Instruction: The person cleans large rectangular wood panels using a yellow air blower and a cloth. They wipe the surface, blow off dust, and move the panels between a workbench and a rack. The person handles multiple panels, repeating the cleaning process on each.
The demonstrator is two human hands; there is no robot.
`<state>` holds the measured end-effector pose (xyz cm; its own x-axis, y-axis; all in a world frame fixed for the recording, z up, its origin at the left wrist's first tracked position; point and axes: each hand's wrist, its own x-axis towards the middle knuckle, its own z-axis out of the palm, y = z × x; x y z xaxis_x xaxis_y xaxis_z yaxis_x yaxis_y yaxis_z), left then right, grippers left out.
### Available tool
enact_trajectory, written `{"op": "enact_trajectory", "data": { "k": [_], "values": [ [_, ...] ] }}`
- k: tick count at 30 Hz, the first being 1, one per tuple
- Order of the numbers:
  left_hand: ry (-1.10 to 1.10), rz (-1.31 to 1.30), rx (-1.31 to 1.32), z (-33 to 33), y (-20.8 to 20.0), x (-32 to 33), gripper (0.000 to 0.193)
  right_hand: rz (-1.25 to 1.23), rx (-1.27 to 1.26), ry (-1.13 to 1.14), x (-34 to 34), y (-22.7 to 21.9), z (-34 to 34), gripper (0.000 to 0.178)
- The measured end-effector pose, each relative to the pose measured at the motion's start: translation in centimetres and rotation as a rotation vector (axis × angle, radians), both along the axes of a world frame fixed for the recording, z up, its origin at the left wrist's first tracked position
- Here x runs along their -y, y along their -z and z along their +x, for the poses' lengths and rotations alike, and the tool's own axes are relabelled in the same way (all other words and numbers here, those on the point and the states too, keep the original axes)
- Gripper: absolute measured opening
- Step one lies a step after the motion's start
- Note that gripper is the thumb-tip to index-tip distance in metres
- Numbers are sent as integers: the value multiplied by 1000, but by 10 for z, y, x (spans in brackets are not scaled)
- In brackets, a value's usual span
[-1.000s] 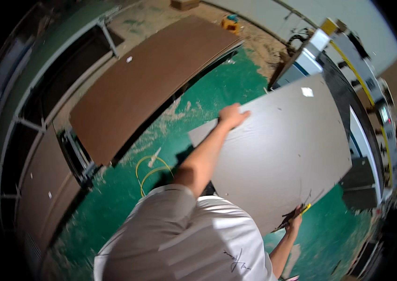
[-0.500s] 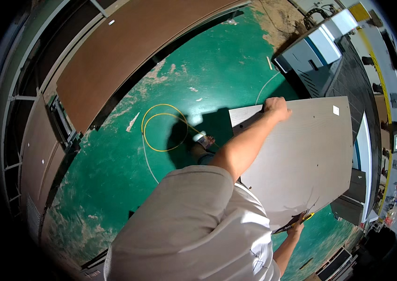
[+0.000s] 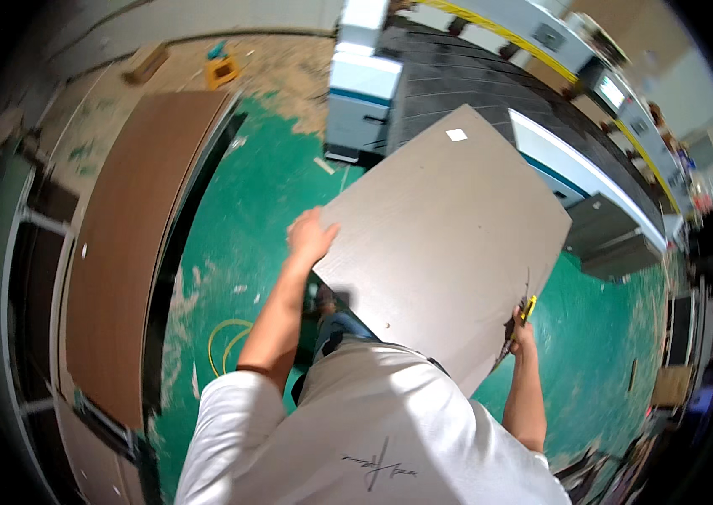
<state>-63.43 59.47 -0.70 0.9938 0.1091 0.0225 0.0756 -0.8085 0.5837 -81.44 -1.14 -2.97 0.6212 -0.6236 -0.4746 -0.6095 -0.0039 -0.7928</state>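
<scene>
A large greyish-beige board with a small white label near its far corner is tilted in front of me between my arms. My left hand grips its left edge, fingers closed over the rim. At the right edge my right hand is closed around a slim yellow-and-black tool, possibly a utility knife, and is against the board. Thin dark strands or strips lie by that hand; what they are is blurred. The far part of the board overlaps a dark slatted machine bed.
Grey-and-white machine housings flank the dark bed, with a yellow-striped beam beyond. Brown boards lie stacked at left. Dark grey boards lean at right. A yellow hose coils on the dusty green floor.
My view has turned right toward the machine. The board now lies more centrally before me, its far end nearer the machine bed. Both hands still hold its edges.
</scene>
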Motion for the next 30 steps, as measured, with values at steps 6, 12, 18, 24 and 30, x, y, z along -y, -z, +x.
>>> {"op": "enact_trajectory", "data": {
  "k": [6, 12, 18, 24, 30],
  "values": [
    [-115, -218, -125, -3, -29, 2, 73, 187, 30, 204, -41, -12, 92, 34],
    [526, -364, -729, 19, -8, 88, 87, 274, 150, 405, -86, 5, 205, 22],
    [165, -840, -765, 39, -29, 109, 36, 443, -78, -187, -140, -91, 219, 38],
    [-203, -856, -469, 109, -1, 91, 34, 40, -501, -989, -31, -86, 189, 30],
    [-525, -840, -176, 127, 4, 118, 40, 769, 17, -506, -13, -158, 137, 55]
  ]
}}
